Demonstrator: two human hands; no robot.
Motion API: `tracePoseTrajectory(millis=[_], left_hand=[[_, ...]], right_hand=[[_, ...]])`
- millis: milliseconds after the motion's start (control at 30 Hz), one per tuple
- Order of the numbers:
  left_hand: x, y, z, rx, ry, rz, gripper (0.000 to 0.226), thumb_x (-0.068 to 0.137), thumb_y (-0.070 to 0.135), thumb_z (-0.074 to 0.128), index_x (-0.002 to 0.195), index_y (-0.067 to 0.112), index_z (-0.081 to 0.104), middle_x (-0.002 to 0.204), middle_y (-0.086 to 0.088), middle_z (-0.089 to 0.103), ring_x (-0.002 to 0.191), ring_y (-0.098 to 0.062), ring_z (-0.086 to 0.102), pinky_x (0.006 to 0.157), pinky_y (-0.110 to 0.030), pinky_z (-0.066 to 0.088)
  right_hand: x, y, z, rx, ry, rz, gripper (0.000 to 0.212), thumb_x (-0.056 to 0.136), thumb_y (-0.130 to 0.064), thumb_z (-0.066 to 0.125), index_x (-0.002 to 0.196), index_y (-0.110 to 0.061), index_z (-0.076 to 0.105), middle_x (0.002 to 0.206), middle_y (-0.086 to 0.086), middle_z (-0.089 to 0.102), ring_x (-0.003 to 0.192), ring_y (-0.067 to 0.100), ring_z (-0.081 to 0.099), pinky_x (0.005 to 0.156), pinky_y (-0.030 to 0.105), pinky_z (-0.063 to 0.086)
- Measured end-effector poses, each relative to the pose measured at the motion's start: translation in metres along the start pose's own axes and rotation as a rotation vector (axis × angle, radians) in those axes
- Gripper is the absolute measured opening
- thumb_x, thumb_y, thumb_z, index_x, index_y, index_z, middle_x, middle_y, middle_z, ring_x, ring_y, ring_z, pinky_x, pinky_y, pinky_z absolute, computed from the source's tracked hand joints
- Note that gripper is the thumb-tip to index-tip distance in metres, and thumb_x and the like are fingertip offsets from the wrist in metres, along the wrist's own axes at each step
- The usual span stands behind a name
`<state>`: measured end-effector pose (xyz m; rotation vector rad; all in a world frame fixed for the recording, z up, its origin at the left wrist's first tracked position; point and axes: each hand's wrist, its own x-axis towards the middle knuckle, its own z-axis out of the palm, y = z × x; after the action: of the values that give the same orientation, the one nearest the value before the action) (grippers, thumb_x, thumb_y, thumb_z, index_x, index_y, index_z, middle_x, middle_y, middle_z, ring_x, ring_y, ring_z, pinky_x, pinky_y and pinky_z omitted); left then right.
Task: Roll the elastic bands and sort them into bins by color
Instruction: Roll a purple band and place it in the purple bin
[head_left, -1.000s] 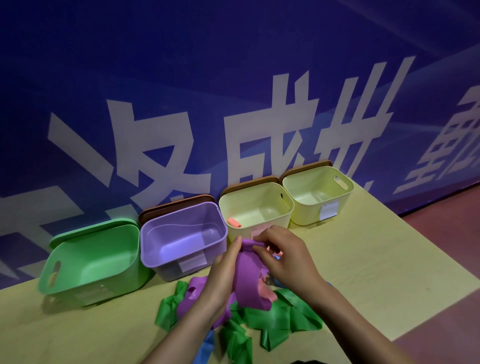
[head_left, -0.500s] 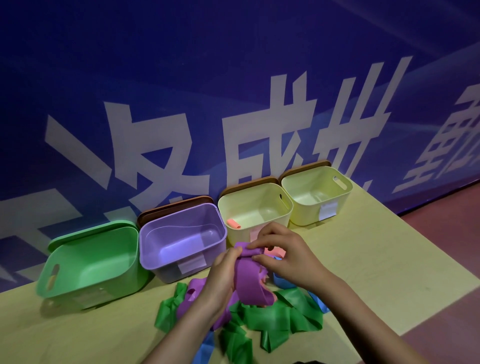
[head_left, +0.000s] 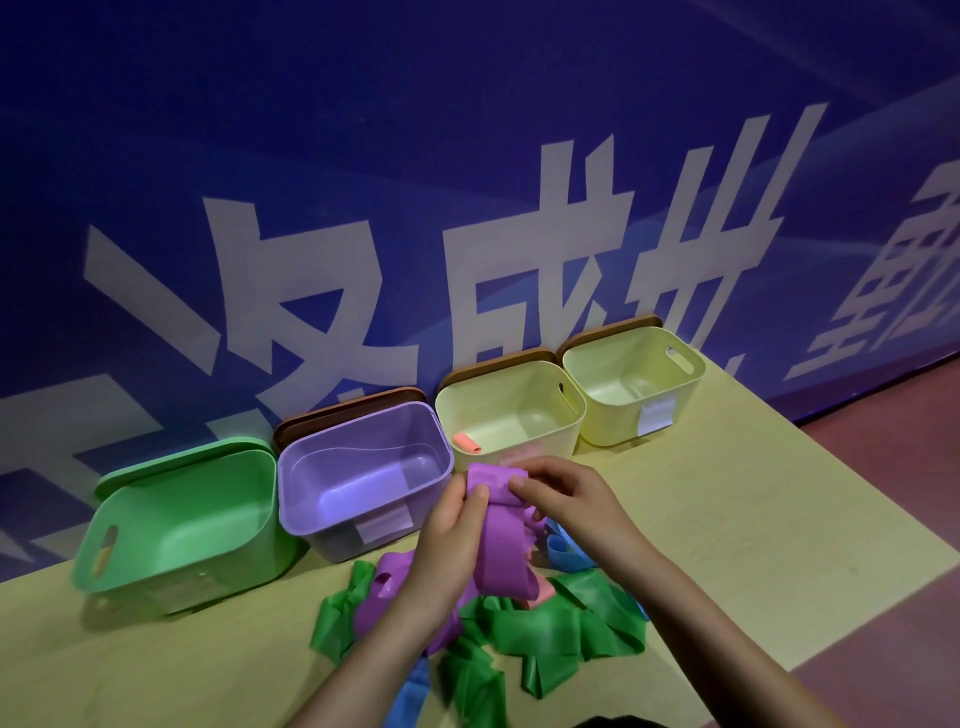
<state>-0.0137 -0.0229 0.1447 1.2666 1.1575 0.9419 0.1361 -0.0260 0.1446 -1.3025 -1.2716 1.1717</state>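
A purple band (head_left: 501, 535) is pinched at its upper end between the left hand (head_left: 449, 540) and the right hand (head_left: 566, 506), fingers curled onto it; its loose end hangs toward the pile of bands (head_left: 535, 631) (green, purple, blue, pink) on the table (head_left: 753, 519). The band is held just in front of the purple bin (head_left: 363, 480). A rolled pink band (head_left: 466, 443) is seen in the adjacent yellow bin (head_left: 511, 415). A green bin (head_left: 176, 525) stands at far left.

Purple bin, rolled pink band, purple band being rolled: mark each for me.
Purple bin (head_left: 332, 514): head view, front wall.
Rolled pink band (head_left: 466, 443): head view, roll's middle.
Purple band (head_left: 501, 551): head view, hanging strip.
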Motion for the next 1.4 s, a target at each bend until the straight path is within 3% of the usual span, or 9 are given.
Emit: tracePoseTrajectory(millis=[133,267,400,633,800,900,1000,1167,1400], left_hand=[[-0.005,0.003,0.003,0.032,-0.021,0.051,0.016,0.101,0.016,0.041,0.102,0.022,0.056,0.090,-0.001,0.062,0.066,0.004,0.061,0.058,-0.011,0.046],[-0.007,0.003,0.003,-0.010,0.016,0.079,0.015,0.099,0.017,0.044,0.100,0.017,0.059,0.089,-0.005,0.064,0.070,-0.003,0.062,0.062,-0.017,0.050],[-0.002,0.002,0.002,0.083,0.093,0.155,0.015,0.098,0.016,0.047,0.088,0.019,0.057,0.076,0.003,0.061,0.064,-0.003,0.056,0.058,-0.014,0.043],[0.000,-0.003,-0.002,0.086,0.102,0.219,0.019,0.097,0.027,0.050,0.081,0.035,0.057,0.077,-0.002,0.063,0.070,-0.018,0.061,0.065,-0.038,0.050],[0.001,0.000,-0.003,-0.072,0.088,0.075,0.009,0.092,0.024,0.056,0.092,0.019,0.063,0.086,0.000,0.069,0.076,-0.012,0.064,0.068,-0.025,0.051],[0.002,-0.001,-0.003,-0.188,0.075,-0.084,0.039,0.075,0.045,0.062,0.096,0.013,0.068,0.094,-0.010,0.072,0.087,-0.024,0.067,0.079,-0.036,0.052],[0.002,0.000,-0.003,-0.192,0.040,-0.181,0.033,0.083,0.045,0.059,0.093,0.016,0.073,0.092,-0.010,0.074,0.089,-0.028,0.069,0.081,-0.038,0.052],[0.003,0.001,-0.001,-0.157,0.072,-0.192,0.027,0.090,0.041,0.055,0.089,0.021,0.073,0.090,-0.007,0.075,0.085,-0.024,0.069,0.073,-0.032,0.052],[0.003,-0.001,0.000,-0.134,0.103,-0.235,0.030,0.090,0.045,0.054,0.087,0.022,0.073,0.090,-0.008,0.074,0.085,-0.025,0.069,0.072,-0.033,0.051]], right_hand=[[0.001,-0.001,0.002,0.020,-0.015,0.010,0.007,0.087,-0.007,0.065,0.090,-0.003,0.071,0.066,0.000,0.064,0.058,0.009,0.057,0.059,0.021,0.046],[0.002,-0.002,0.003,-0.027,-0.017,-0.039,0.005,0.085,-0.006,0.067,0.085,-0.001,0.069,0.070,0.011,0.063,0.062,0.012,0.057,0.059,0.021,0.045],[0.000,-0.002,0.008,-0.050,-0.014,-0.070,0.011,0.086,-0.005,0.067,0.076,-0.007,0.063,0.059,-0.001,0.059,0.055,0.008,0.053,0.055,0.020,0.042],[-0.007,0.000,0.022,-0.159,0.091,-0.235,0.015,0.083,-0.020,0.064,0.074,-0.008,0.060,0.063,0.014,0.054,0.057,0.007,0.043,0.053,0.021,0.036],[-0.005,0.001,0.019,-0.057,0.071,-0.211,0.014,0.084,-0.017,0.066,0.078,-0.006,0.061,0.063,-0.001,0.054,0.059,0.006,0.046,0.055,0.020,0.038],[-0.005,0.003,0.016,-0.040,0.090,-0.221,0.016,0.080,-0.022,0.066,0.077,-0.007,0.063,0.062,-0.002,0.054,0.060,0.009,0.048,0.057,0.025,0.040],[-0.005,0.004,0.013,-0.061,0.091,-0.236,0.007,0.083,-0.013,0.068,0.077,-0.012,0.064,0.062,-0.007,0.055,0.060,0.006,0.048,0.058,0.021,0.040],[-0.005,0.003,0.013,-0.225,0.126,-0.338,0.015,0.084,-0.019,0.065,0.077,-0.032,0.061,0.067,-0.013,0.058,0.061,0.002,0.050,0.058,0.016,0.039],[-0.003,0.007,0.012,-0.458,0.189,-0.485,0.004,0.085,-0.021,0.064,0.088,-0.024,0.065,0.075,-0.022,0.054,0.067,0.002,0.051,0.061,0.011,0.037]])
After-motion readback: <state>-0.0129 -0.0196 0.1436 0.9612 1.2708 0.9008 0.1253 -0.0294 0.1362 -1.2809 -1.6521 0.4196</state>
